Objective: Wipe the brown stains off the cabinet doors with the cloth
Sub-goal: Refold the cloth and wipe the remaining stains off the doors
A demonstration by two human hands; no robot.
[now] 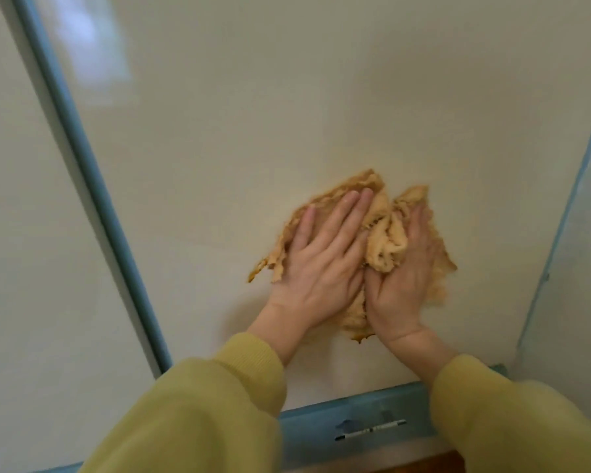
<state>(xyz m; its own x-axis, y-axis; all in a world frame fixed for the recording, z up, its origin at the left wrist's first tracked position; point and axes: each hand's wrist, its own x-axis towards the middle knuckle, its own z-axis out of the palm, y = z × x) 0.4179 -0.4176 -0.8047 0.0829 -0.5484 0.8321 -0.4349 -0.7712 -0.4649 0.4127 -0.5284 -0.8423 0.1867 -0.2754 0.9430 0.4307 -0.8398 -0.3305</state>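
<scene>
A crumpled tan cloth (388, 233) is pressed against the cream cabinet door (253, 114), low and right of its middle. My left hand (325, 257) lies flat on the cloth's left part with fingers spread. My right hand (403, 278) presses its right part, thumb tucked into the bunched folds. A small brown smear (360, 337) shows at the cloth's lower tip, between my wrists. No other brown stain is visible on the door around the cloth.
Teal trim (93, 186) separates this door from a neighbouring cream panel (24, 250) on the left. A teal strip (365, 409) runs along the door's bottom edge, with a small metal handle (371, 430) on it. Another teal edge (570, 206) borders the right side.
</scene>
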